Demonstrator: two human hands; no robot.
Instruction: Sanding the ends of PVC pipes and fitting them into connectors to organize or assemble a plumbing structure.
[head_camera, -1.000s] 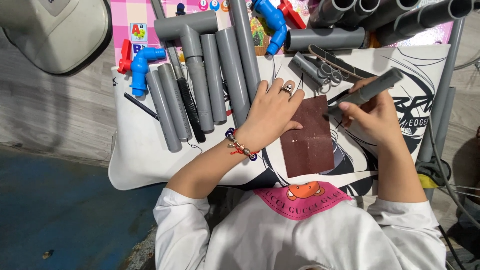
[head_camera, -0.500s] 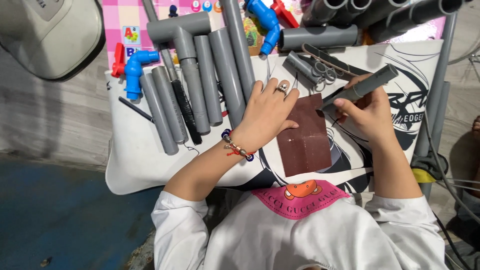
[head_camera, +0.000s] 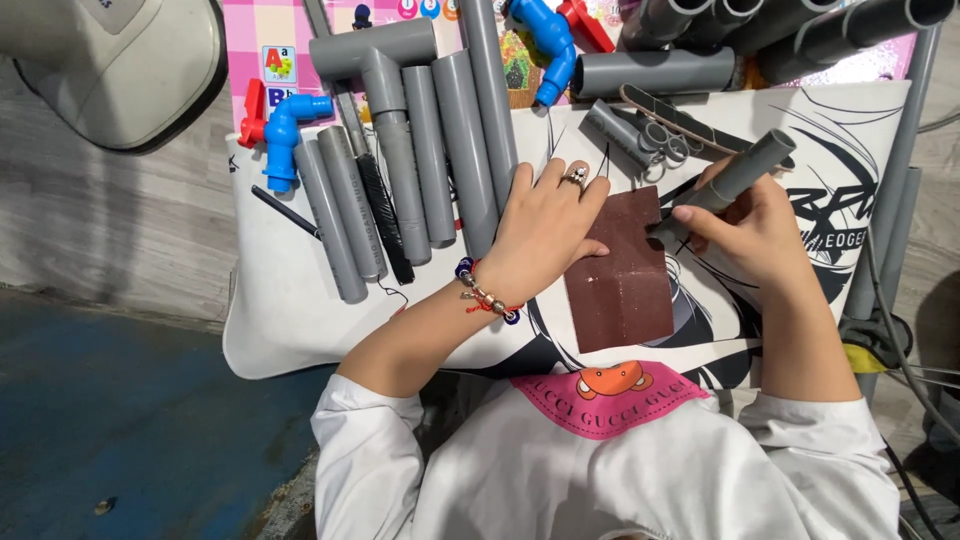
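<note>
Seen from above, a person in a white top sits at a counter (head_camera: 280, 330) covered with a white printed sheet. Nearest the body lies a dark brown sheet of sandpaper (head_camera: 620, 285), flat on the cover. The left hand (head_camera: 545, 235), wearing a ring and a beaded bracelet, rests with fingers spread and palm down, pressing the left edge of the sandpaper. The right hand (head_camera: 750, 225) is closed around a short grey pipe piece (head_camera: 725, 185), held at a slant with its lower end touching the upper right corner of the sandpaper.

Beyond the hands lie scissors (head_camera: 665, 135) and a short grey tube, then a row of longer grey pipes (head_camera: 430, 150), a grey tee fitting (head_camera: 375, 50) and blue elbow fittings (head_camera: 285, 130) on the left.

Judged risks: the left hand pins only one edge, so the sandpaper could slide or buckle under the pipe's push. The pipe end sits near the paper's corner and could slip off onto the cover. The left fingertips lie close to the rubbing spot and could be scraped.

Compared with half a second ago, the pipe's lower end has come down closer onto the sandpaper corner, and the view has shifted slightly; the left hand stays where it was.
</note>
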